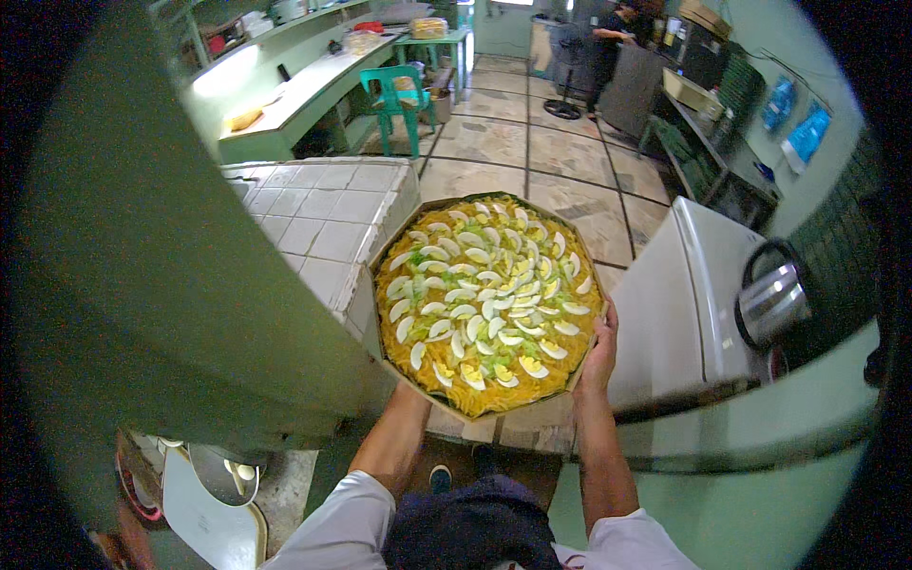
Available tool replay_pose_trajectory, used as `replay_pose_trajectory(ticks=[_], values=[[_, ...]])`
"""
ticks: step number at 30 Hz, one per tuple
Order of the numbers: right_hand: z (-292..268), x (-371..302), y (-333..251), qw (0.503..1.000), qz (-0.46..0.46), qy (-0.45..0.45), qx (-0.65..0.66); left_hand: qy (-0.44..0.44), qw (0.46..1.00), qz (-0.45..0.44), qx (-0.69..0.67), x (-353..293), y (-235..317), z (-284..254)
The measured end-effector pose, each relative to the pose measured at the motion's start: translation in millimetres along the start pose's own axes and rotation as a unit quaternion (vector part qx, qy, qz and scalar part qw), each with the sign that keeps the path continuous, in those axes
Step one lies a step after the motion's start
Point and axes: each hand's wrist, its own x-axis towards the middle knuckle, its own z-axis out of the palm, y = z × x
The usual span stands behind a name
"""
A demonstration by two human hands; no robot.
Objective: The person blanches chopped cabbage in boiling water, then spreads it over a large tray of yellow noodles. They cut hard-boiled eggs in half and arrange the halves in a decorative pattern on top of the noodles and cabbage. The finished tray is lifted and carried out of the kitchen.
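Observation:
I carry a wide, many-sided tray of noodles [394, 366] in front of me at waist height. Its orange-yellow noodles are topped with rings of sliced boiled egg [494, 309] and bits of chopped pale green vegetable. My right hand [598, 351] grips the tray's right edge, fingers partly beneath it. My left hand [410, 397] supports the near left side from below; its fingers are hidden under the tray. Dark green lining, perhaps leaf, shows along the rim.
A white-tiled counter [328, 214] stands close left, beside a green wall [256, 351]. At right, an electric kettle [774, 304] sits on a white refrigerator [684, 304]. Farther off are a green chair [391, 100], a long worktable [304, 95], a stand fan [568, 71] and another person [608, 47].

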Motion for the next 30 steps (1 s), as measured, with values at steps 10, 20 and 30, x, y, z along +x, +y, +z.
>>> replay_pose_trajectory(ticks=[10,20,30], values=[[16,-7,-2,0.999,0.023,0.014,0.046,-0.019,1.0,0.01,0.007,-9,8,3],[17,6,25,0.993,0.02,0.034,0.108,-0.123,0.986,-0.055,0.097,-89,-56,-8],[23,33,50,0.996,-0.041,0.061,0.053,0.154,0.902,-0.151,0.375,-501,-70,-285]])
